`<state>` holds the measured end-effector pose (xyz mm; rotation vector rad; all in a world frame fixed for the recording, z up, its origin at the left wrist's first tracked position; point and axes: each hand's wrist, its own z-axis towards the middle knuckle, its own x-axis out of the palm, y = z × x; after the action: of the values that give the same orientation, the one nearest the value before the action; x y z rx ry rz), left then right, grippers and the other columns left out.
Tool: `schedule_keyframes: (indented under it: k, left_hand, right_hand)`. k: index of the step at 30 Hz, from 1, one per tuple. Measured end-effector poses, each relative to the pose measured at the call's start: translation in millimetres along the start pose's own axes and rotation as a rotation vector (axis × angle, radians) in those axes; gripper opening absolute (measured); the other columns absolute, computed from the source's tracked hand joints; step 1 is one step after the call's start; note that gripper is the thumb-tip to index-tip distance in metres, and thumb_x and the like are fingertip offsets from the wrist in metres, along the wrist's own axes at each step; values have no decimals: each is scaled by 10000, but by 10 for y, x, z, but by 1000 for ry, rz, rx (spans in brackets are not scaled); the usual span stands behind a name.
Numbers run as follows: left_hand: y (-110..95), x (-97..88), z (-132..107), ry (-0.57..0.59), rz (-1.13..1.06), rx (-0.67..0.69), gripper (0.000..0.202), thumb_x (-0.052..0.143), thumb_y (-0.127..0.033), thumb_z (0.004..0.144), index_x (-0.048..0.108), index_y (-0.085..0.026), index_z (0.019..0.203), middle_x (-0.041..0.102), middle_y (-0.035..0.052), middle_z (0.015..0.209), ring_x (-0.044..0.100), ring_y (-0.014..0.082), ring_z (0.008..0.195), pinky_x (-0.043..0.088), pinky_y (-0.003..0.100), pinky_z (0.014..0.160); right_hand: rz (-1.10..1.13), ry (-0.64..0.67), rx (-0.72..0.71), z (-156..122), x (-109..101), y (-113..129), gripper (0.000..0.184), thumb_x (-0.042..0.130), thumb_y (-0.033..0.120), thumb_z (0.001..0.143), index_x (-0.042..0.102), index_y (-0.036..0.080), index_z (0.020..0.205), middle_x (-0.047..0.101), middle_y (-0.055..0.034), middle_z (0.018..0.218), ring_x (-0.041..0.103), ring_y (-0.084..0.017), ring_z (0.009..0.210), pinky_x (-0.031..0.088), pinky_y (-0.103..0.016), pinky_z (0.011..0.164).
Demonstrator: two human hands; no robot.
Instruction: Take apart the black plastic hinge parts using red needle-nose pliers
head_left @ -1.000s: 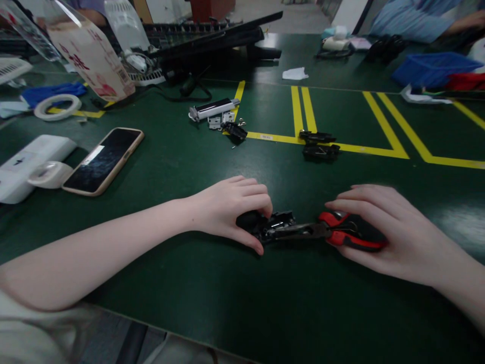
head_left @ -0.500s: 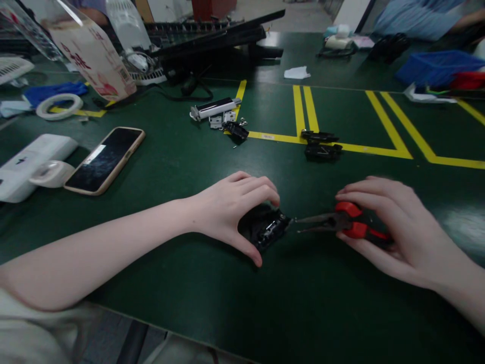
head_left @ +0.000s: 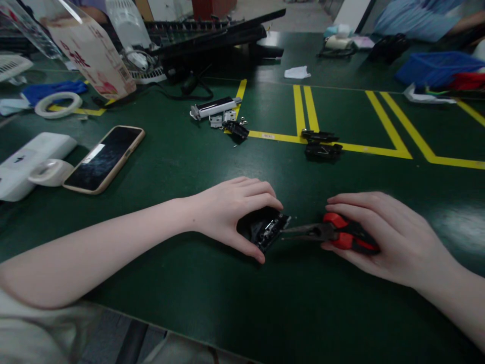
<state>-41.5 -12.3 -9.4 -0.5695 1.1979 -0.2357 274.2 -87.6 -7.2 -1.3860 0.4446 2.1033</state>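
Left hand [head_left: 237,212], grip curled around a small black part [head_left: 268,227] on a green counter [head_left: 212,303], right hand [head_left: 390,240], grip wrapped around red-handled pliers [head_left: 329,232], their slim tips beside the part's right end, contact unclear, a phone [head_left: 106,159] lying to the left, black pieces [head_left: 322,150] beyond

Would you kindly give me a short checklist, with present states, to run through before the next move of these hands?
1. Left hand curled around the black part: ok.
2. Right hand holding the red-handled pliers: ok.
3. Plier tips parted: ok, a narrow gap shows.
4. Plier tips touching the black part: cannot tell; they end close by its right edge.
5. Phone apart from both hands: ok, it lies off to the left.
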Motion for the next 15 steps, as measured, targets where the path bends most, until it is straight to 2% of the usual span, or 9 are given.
schedule_keyframes:
  k: [3, 6, 8, 11, 15]
  left_hand:
    - [-3, 3, 1, -10, -26, -21, 690, 807, -573, 790, 574, -145, 1277, 642, 188, 1335, 609, 327, 1246, 463, 459, 1065]
    - [-4, 1, 3, -12, -61, -36, 616, 810, -520, 808, 577, -159, 1249, 668, 183, 1300, 627, 324, 1229, 484, 468, 1049]
    - [-4, 0, 0, -25, -81, -40, 607, 824, -488, 803, 580, -158, 1250, 680, 180, 1273, 638, 325, 1209, 501, 474, 1038]
    - [1, 1, -20, -74, -136, -47, 715, 843, -478, 789, 532, -167, 1353, 647, 181, 1331, 616, 329, 1254, 516, 484, 1059]
    - [6, 9, -57, -155, -218, -26, 904, 848, -406, 810, 354, -229, 1547, 588, 154, 1428, 576, 305, 1321, 517, 475, 1100]
  right_hand:
    - [-26, -5, 7, 22, -14, 38, 560, 664, 369, 913, 505, 131, 1395, 678, -175, 1146, 660, -303, 979, 589, -454, 750]
    - [-68, 20, 16, 52, -26, 91, 712, 572, 347, 963, 314, 120, 1586, 654, -183, 1138, 627, -310, 945, 581, -445, 694]
    - [-91, 35, 20, 71, -27, 131, 738, 496, 337, 993, 201, 150, 1642, 633, -172, 1119, 605, -299, 905, 573, -422, 652]
    - [-95, 50, 44, 83, -21, 177, 744, 451, 335, 1004, 134, 186, 1660, 603, -163, 1121, 594, -286, 886, 566, -398, 626]
    - [-59, 34, 99, 51, -14, 174, 736, 451, 312, 1003, 139, 206, 1661, 593, -152, 1121, 592, -283, 895, 563, -400, 638]
